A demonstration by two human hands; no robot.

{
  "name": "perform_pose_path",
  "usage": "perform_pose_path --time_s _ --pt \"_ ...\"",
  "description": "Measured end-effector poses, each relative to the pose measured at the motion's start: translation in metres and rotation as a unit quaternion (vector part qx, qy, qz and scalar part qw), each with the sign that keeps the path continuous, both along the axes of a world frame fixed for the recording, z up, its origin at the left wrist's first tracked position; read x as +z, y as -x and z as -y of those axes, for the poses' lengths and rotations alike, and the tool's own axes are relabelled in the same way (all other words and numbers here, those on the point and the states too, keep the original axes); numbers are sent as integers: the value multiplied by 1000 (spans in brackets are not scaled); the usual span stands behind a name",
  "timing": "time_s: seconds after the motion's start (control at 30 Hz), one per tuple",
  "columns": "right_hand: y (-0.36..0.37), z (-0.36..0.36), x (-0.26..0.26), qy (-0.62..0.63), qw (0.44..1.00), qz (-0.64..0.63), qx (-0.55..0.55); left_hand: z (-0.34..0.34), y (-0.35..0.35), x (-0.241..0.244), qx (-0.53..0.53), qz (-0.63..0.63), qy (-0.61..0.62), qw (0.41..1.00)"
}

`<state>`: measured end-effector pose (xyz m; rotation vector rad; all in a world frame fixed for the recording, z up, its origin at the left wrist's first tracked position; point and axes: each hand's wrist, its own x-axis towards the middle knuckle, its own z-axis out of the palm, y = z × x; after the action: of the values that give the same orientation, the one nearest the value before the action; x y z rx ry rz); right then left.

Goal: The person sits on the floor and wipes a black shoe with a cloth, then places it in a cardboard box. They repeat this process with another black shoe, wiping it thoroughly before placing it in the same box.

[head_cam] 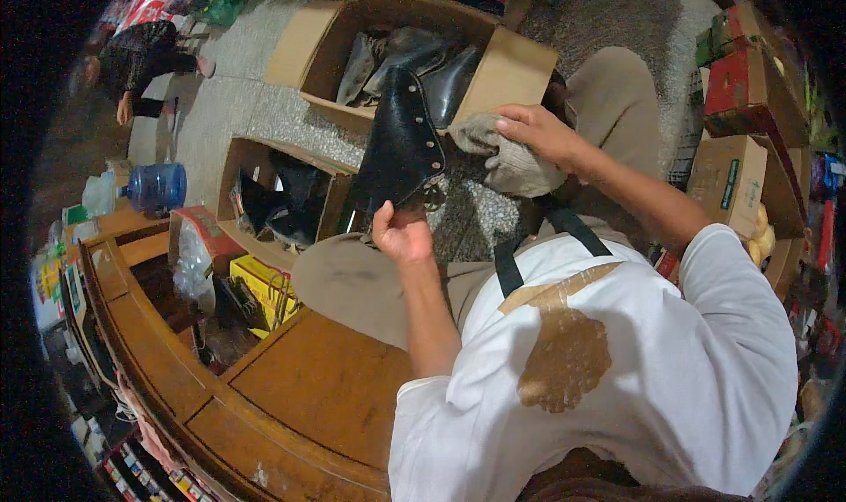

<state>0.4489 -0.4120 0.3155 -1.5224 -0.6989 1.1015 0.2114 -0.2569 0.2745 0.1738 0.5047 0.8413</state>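
Note:
My left hand (pixel 404 234) grips the lower end of a black leather piece (pixel 396 138), its thumb on the near face. The piece looks like a holster or sheath, with a row of metal rivets along its right edge. In my right hand (pixel 538 132) is a bunched grey cloth (pixel 519 161), which hangs just right of the leather, apart from it. Past the leather stands an open cardboard box (pixel 317 95) with several dark, shiny leather-like pieces (pixel 413 56) inside. The fingers of my left hand are partly hidden behind the leather.
A second cardboard box (pixel 340 201) with black pieces stands on the left. Near my left knee are a wooden cabinet (pixel 317 363), a yellow box (pixel 264 290) and a blue water bottle (pixel 157 186). Stacked cartons (pixel 724 181) line the right. Another person (pixel 149 59) is at the far left.

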Motion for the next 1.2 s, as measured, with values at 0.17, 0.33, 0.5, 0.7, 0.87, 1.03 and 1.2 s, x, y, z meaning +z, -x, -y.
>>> perform_pose_path --time_s 0.17,0.33,0.5,0.7,0.87,1.03,1.2 --pt "2 2 12 -38 970 -241 -17 -1 1 -4 4 3 15 1000" --pt "1 3 -3 -7 933 -360 31 -2 5 6 -11 21 16 1000" --pt "5 -3 -22 95 938 297 151 -8 8 3 1 24 15 1000" --pt "5 -30 29 39 979 200 -16 -4 10 9 -10 31 2 999" --pt "21 -48 62 -53 992 114 -23 -1 7 3 2 5 -6 1000" --pt "52 -63 45 -150 946 285 37 1 6 6 -22 -12 -11 1000" --pt "67 -43 42 -186 924 320 97 0 16 -1 -52 20 7 998"
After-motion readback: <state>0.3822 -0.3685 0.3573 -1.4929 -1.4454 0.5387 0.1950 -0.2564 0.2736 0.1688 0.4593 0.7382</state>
